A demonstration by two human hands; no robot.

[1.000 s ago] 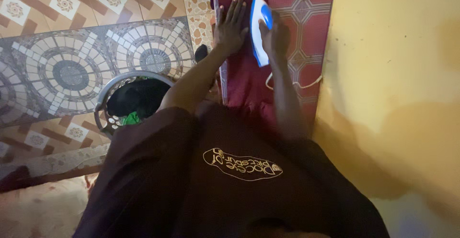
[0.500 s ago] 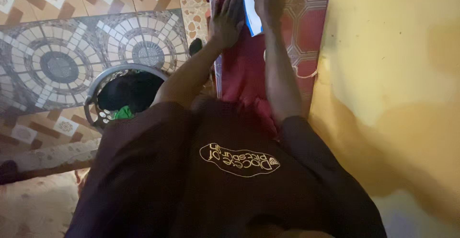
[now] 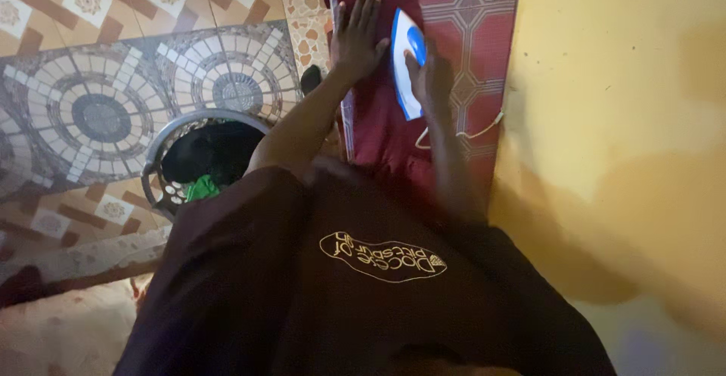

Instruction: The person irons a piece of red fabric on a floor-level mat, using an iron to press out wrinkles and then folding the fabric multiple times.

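While the person's dark shirt [image 3: 363,293] is filling the near view, both arms are reaching out over a maroon cloth [image 3: 378,119] lying on a red patterned board cover [image 3: 476,51]. The right hand [image 3: 429,77] is closing around the handle of a blue and white iron [image 3: 406,62], keeping its soleplate on the cloth, with its pale cord [image 3: 461,134] trailing beside the wrist. The left hand [image 3: 358,35] is lying flat with fingers spread, gripping nothing, seemingly pinning the cloth. Off to the left, a round laundry basket [image 3: 200,156] is standing on the tiled floor [image 3: 98,81].
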